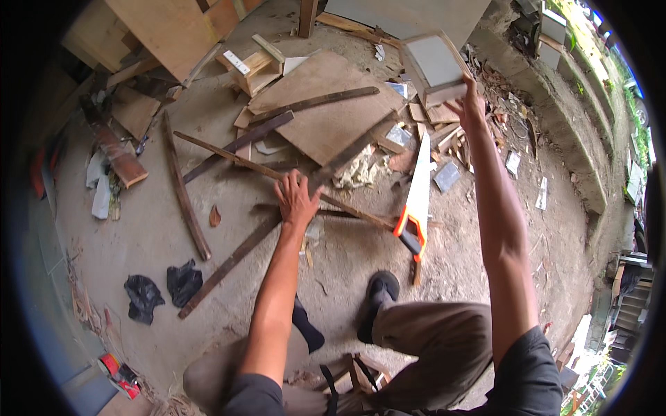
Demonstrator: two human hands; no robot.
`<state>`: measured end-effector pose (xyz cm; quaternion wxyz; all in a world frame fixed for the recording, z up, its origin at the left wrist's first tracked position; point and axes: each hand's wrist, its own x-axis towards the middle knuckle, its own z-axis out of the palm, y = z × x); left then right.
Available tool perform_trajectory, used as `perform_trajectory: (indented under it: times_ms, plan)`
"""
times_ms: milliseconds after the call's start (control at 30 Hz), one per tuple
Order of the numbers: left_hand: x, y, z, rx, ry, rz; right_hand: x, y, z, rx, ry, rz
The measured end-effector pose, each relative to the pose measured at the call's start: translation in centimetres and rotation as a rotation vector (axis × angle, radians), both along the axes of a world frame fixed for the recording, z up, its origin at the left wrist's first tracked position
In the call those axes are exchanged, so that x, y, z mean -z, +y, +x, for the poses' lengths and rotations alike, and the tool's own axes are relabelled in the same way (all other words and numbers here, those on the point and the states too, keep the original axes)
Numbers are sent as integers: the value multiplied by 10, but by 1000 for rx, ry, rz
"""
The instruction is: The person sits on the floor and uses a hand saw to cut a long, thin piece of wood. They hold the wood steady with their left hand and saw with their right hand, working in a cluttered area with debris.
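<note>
My left hand [297, 200] is curled over a long thin wooden strip [229, 154] slanting across the floor. Part of that strip is hidden under the fingers. At the upper right, my right hand [470, 107] grips the lower right corner of a shallow wooden box [436, 62] with a grey panel. A handsaw [417, 184] with an orange and black handle lies between my arms, its blade directed away from me. Another dark wooden strip [232, 267] runs from near my left hand toward the lower left.
A brown board [333, 114] lies ahead beneath loose strips. Small wood scraps [451, 142] litter the ground near the right hand. Black plastic pieces [143, 298] lie at the left, and concrete steps [555, 132] rise on the right. A wooden box-like piece [258, 69] stands farther back.
</note>
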<state>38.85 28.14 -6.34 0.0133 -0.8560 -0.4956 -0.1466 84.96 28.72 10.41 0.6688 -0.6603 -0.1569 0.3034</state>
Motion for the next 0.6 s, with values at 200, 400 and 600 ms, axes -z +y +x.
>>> perform_trajectory:
  times_ms: [200, 400, 600]
  plan:
    - [-98, 0, -58, 43, -231, -362, 30, -158, -62, 6, 240, 156]
    - [-177, -32, -160, -32, -201, -400, 66, -236, -195, -32, 459, -66]
    - [-219, -121, -222, -15, -126, -537, 71, -261, -314, -323, 303, -292]
